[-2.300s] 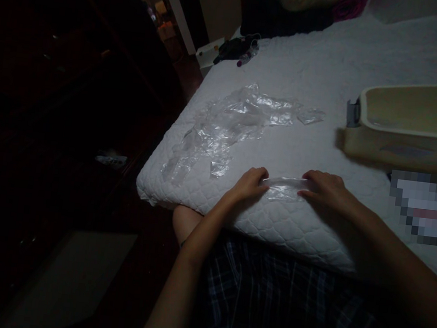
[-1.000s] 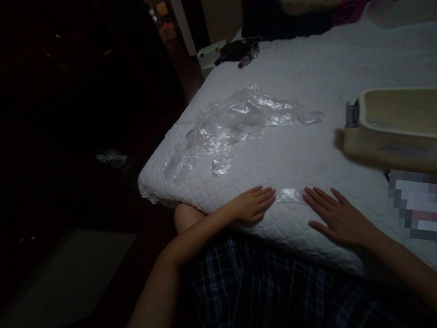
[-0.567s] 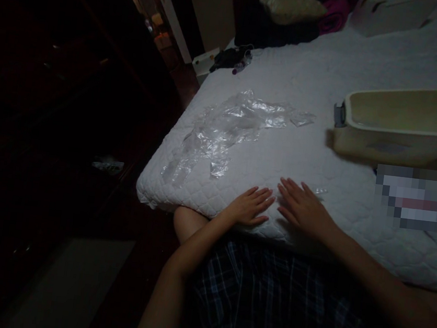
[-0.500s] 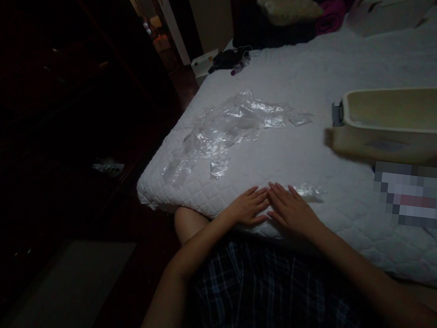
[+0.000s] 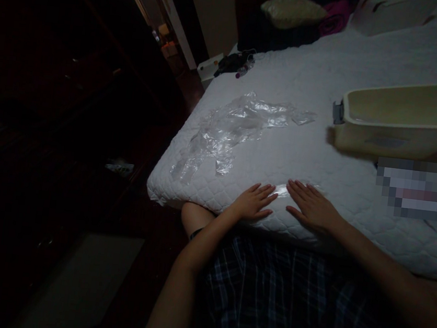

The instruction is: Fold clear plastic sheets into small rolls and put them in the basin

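Observation:
A small clear plastic bag (image 5: 281,190) lies near the front edge of the white quilted bed (image 5: 274,157). My right hand (image 5: 312,205) rests flat on the bag, fingers stretched out, hiding much of it. At the bag's left end is my left hand (image 5: 254,202), palm down with the fingers spread; its fingertips reach the plastic. Several more clear plastic bags (image 5: 230,126) lie spread and overlapping on the bed, beyond my left hand.
To the right stands a cream plastic bin (image 5: 398,140) with a grey latch. A blurred-out item (image 5: 416,192) lies in front of it, a thin cable running off. Farther back are a pillow (image 5: 293,12), a rolled magenta cloth (image 5: 335,18) and a white box (image 5: 393,14).
My right hand has slid to the right over the small bag, away from my left hand. Part of the bag now shows between them. The view has shifted slightly.

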